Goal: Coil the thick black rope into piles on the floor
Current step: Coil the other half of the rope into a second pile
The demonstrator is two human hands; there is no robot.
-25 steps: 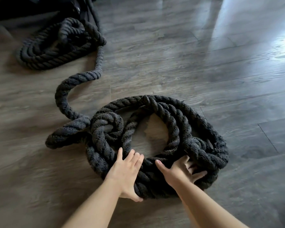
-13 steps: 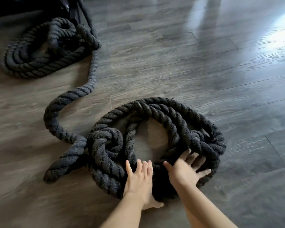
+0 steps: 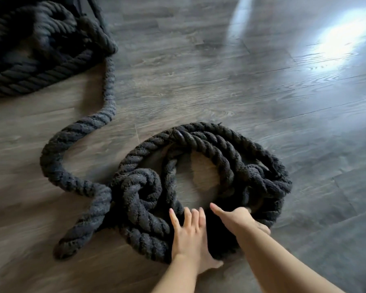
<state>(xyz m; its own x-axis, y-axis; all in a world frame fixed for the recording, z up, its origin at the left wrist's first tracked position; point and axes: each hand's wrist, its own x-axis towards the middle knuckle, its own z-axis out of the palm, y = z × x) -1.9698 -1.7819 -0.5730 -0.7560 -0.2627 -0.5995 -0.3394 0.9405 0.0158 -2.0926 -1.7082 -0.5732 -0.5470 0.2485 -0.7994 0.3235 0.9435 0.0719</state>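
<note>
A thick black rope lies in a loose round coil (image 3: 211, 149) on the wood floor in front of me. From the coil's left side a free stretch of the rope (image 3: 80, 125) snakes back to a second coil (image 3: 36, 66) at the top left. A stub end (image 3: 80, 235) sticks out at the near left. My left hand (image 3: 188, 235) rests flat on the near edge of the front coil, fingers straight. My right hand (image 3: 239, 218) lies beside it on the same edge, thumb out; its fingers reach over the rope and are partly hidden.
Grey-brown wood plank floor (image 3: 241, 92) stretches to the right and far side, with bright window glare (image 3: 344, 39) at the top right. Dark legs or straps (image 3: 93, 9) stand behind the far coil at the top left.
Both hands have slid slightly along the near edge of the coil and sit closer together. The view has moved nearer to the rope and the far coil.
</note>
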